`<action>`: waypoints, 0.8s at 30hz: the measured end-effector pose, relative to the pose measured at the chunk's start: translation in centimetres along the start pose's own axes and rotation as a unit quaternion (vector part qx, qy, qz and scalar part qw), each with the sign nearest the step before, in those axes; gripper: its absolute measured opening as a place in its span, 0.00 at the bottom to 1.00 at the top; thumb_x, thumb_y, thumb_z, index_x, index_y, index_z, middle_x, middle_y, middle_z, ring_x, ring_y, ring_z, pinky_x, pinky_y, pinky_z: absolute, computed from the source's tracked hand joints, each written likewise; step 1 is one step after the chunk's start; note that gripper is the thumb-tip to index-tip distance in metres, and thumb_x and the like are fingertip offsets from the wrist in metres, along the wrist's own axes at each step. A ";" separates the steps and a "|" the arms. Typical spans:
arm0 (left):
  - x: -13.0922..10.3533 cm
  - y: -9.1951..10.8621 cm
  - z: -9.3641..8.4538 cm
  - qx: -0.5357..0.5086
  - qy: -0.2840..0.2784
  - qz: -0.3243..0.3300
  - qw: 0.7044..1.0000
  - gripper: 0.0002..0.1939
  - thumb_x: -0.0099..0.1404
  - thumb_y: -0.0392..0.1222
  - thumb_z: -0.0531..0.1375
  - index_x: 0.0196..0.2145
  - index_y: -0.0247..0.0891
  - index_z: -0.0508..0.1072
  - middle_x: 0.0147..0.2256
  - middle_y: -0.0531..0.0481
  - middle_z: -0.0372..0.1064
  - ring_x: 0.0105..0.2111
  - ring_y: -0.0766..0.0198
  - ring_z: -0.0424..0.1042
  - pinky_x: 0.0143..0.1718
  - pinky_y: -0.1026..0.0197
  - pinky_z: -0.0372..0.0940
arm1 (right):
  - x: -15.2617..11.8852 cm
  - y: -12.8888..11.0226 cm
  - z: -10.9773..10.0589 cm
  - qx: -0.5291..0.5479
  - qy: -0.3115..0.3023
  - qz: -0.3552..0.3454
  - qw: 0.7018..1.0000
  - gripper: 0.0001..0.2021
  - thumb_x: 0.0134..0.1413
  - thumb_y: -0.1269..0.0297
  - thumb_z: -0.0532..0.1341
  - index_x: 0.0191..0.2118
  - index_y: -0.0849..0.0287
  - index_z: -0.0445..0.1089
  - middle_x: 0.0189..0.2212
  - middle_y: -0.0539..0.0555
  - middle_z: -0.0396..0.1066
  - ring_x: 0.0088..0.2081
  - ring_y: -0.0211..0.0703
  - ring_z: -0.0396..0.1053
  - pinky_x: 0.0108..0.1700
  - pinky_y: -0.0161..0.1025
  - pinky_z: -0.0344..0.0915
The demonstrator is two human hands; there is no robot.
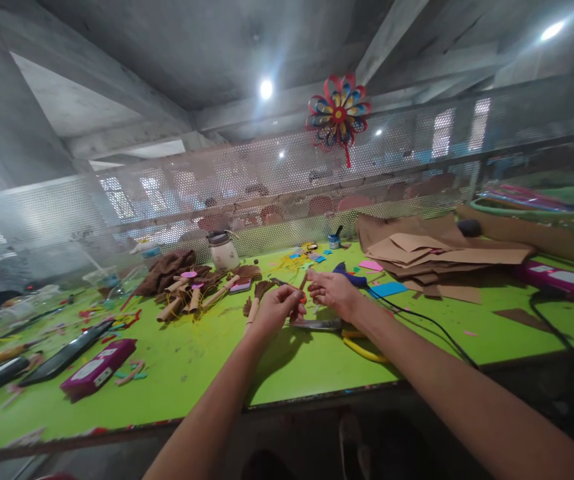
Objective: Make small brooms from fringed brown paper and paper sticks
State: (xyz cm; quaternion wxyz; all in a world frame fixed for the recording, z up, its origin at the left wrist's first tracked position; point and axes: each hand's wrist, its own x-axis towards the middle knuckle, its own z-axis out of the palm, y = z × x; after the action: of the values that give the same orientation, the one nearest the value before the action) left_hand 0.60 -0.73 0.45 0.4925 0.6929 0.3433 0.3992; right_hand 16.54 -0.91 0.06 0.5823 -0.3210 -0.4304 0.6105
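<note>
My left hand is closed in a pinch on a small brown paper strip. My right hand meets it from the other side, its fingers bent and closed at the strip's upper end. Below both hands, scissors with yellow handles lie on the green table. A blue glue gun with a black cord lies just behind my right hand. Left of my left hand are small rolled brown paper pieces with fringed ends.
Stacked brown paper sheets lie at the right, near a purple box. Another purple box lies at the left. A lidded jar stands at the back before a perforated screen with a paper pinwheel.
</note>
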 end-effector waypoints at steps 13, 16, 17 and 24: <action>-0.2 0.1 0.1 -0.013 -0.051 -0.038 0.998 0.14 0.58 0.51 0.59 0.28 0.35 0.67 0.23 0.50 0.71 0.21 0.68 0.68 0.22 0.67 0.59 | -0.6 0.4 0.4 -0.135 0.003 -0.103 0.986 0.14 0.33 0.56 0.68 0.21 0.62 0.69 0.15 0.47 0.64 0.18 0.31 0.56 0.22 0.34 0.53; -0.3 0.2 0.1 -0.048 -0.065 -0.037 0.996 0.14 0.57 0.50 0.59 0.29 0.34 0.67 0.24 0.50 0.71 0.21 0.69 0.68 0.22 0.68 0.58 | -0.8 0.2 0.6 -0.140 0.002 -0.105 0.985 0.12 0.34 0.58 0.67 0.20 0.62 0.69 0.16 0.48 0.65 0.19 0.32 0.58 0.24 0.34 0.56; -0.3 0.2 0.1 -0.055 -0.066 -0.036 0.996 0.14 0.57 0.50 0.59 0.29 0.34 0.67 0.24 0.50 0.71 0.21 0.69 0.68 0.22 0.68 0.58 | -0.9 0.1 0.6 -0.141 0.001 -0.105 0.984 0.12 0.35 0.58 0.67 0.20 0.61 0.69 0.16 0.48 0.65 0.19 0.32 0.58 0.24 0.35 0.56; -0.2 0.0 0.0 -0.020 -0.033 -0.042 0.998 0.11 0.57 0.46 0.58 0.27 0.34 0.67 0.20 0.52 0.69 0.17 0.71 0.65 0.19 0.69 0.55 | -1.1 0.0 0.6 -0.228 -0.017 -0.135 0.964 0.11 0.40 0.58 0.64 0.22 0.62 0.69 0.17 0.49 0.65 0.20 0.35 0.60 0.25 0.35 0.57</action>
State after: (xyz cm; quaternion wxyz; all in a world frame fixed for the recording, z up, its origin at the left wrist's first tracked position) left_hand 0.53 -0.89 0.45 0.5332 0.6811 0.3475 0.3621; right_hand 16.10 -2.11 0.17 0.5630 -0.3740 -0.6076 0.4171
